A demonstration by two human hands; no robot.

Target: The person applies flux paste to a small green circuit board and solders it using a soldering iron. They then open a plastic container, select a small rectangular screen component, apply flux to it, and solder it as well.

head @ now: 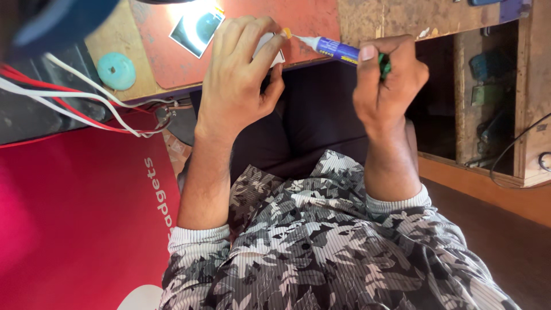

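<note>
Below both hands, a dark lap and patterned grey sleeves; off to the left hand's side, a red panel [74, 218] under red and white wires [86, 103]. Beyond the knuckles, a worn wooden bench [402, 17] topped with a red mat [310, 20]. Past the right hand, open wooden shelves [488, 86] with dim clutter, too dark to name.

Left hand [241, 74] curled, fingertips pinching a small white piece [270, 51] at the bench edge. Right hand [387, 74] closed in a fist around a slim blue-and-white tube [333, 49], green end buried in the grip, orange nozzle touching the white piece just beside the left fingertips.

Out past the left hand, a shiny photo card [198, 28] flat on the mat, and a round teal disc [116, 70] on the bench.

Tube: likely light, soft-walled, apt to ooze under pressure; best gripped near the back end, gently. White piece: probably thin, light, easily bent or dropped; best pinched by its edges, clear of the nozzle.
</note>
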